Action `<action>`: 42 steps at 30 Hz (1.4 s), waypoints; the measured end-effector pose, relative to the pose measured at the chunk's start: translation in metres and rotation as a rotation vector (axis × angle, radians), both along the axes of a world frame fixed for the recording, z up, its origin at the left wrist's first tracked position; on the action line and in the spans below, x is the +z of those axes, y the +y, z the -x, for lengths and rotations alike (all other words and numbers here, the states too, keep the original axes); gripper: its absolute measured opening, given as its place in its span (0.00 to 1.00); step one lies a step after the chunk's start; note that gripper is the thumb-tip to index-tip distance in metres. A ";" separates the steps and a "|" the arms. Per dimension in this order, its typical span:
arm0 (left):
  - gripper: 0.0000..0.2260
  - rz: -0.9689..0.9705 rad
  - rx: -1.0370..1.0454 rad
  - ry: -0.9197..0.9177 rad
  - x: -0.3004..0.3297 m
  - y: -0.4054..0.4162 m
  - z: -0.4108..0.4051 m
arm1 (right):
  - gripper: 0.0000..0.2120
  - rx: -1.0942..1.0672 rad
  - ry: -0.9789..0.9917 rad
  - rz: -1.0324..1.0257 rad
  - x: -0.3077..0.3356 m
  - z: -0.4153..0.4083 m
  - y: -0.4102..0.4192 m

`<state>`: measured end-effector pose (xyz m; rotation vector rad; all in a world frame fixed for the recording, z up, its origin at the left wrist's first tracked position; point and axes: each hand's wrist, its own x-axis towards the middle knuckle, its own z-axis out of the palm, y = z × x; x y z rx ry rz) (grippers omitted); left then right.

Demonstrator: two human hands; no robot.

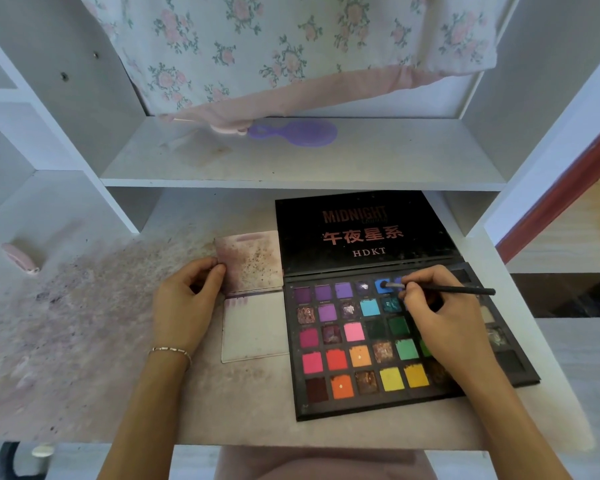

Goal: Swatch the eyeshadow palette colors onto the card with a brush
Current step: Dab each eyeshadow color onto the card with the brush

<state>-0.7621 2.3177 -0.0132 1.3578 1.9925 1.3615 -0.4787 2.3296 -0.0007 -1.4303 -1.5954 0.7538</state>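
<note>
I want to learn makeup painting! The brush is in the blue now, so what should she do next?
Probably carry the brush left to the white card and stroke beside its purple marks: the tip sits in the blue pan, and the left hand steadies the cards.

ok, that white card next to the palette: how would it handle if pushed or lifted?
The card looks thin and flat, so probably light and bendy. It would likely slide on the desk; the left hand pinches its upper panel. The powder swatches would probably smear.

White desk [84, 393] with pink-stained top, white shelf [302, 168] above, cubby compartments [25, 140] at left. Floral fabric [291, 46] hangs behind. Purple hairbrush [298, 133] on shelf. Daylight, soft.
</note>
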 end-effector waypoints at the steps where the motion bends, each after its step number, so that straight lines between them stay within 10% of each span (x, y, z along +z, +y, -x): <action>1: 0.05 -0.005 -0.001 -0.001 0.000 0.000 0.000 | 0.12 -0.005 -0.002 0.007 -0.001 0.000 0.000; 42: 0.04 0.023 -0.024 -0.004 0.003 -0.001 0.000 | 0.07 0.407 0.013 0.096 0.004 0.123 0.007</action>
